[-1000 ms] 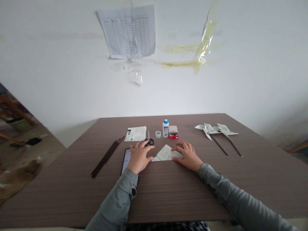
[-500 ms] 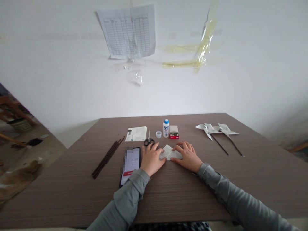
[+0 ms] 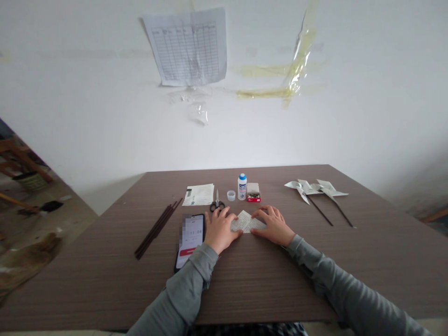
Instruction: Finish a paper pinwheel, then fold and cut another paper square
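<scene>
A piece of printed paper (image 3: pixel 246 221), folded into a triangle with its point away from me, lies flat on the table between my hands. My left hand (image 3: pixel 220 229) pins its left corner, thumb at the near edge and fingers bent on the far side. On the opposite corner, my right hand (image 3: pixel 275 226) grips the paper in the same way with thumb and forefinger. Just beyond my left fingers lie black-handled scissors (image 3: pixel 217 203). A phone (image 3: pixel 191 242) with a timer on its screen rests beside my left wrist.
Behind the paper stand a blue-capped white bottle (image 3: pixel 242 187), a small clear cup (image 3: pixel 231 195) and a red box (image 3: pixel 254 192) of small metal pieces. Paper sheets (image 3: pixel 198 194) and dark sticks (image 3: pixel 157 229) lie left. Paper pinwheels (image 3: pixel 329 189) on sticks lie right.
Hardly anything differs. Both hands keep their places on the folded paper, with a very slight shift of the fingers. The phone's timer digits have changed.
</scene>
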Demonstrator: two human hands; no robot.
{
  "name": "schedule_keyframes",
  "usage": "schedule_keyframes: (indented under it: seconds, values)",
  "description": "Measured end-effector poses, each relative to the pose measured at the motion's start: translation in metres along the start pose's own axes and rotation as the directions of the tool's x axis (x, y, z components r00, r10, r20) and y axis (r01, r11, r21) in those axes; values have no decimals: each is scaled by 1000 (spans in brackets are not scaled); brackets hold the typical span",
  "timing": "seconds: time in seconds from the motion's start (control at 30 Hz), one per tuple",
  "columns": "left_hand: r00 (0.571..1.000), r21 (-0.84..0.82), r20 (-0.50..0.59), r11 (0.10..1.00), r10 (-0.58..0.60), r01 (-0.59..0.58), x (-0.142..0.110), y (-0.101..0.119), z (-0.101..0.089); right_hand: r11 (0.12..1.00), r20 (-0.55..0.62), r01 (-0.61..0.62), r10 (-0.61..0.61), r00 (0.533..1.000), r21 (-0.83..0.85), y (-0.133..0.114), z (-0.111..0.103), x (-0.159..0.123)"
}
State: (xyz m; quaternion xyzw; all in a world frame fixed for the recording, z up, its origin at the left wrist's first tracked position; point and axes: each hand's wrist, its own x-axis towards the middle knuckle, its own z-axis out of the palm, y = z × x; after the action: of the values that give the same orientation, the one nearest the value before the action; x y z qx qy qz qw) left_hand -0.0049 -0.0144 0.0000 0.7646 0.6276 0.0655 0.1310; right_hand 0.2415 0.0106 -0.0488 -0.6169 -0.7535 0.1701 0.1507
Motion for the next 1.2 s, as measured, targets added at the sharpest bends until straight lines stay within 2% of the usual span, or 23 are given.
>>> schedule_keyframes:
  seconds: [0.2, 0.4, 0.67, 1.07, 1.2]
  values:
    - [1000, -11, 10, 1000, -12, 12, -2, -9, -7, 997, 45, 55, -57, 997, 51, 20, -12, 4]
    - [999, -2, 24, 1000, -29, 29, -4, -23, -12, 1000, 83, 10, -11, 997, 15, 34, -24, 2]
    - [999, 16, 46, 1000, -26, 26, -3, -43, -17, 998, 82, 44, -47, 996, 32, 53, -34, 3]
    - [995, 23, 80, 998, -61, 59, -4, -47, -21, 997, 132, 78, -77, 988, 2, 59, -37, 3]
    - [997, 29, 53, 998, -52, 51, -6, -49, -24, 997, 127, 75, -77, 989, 15, 57, -39, 2]
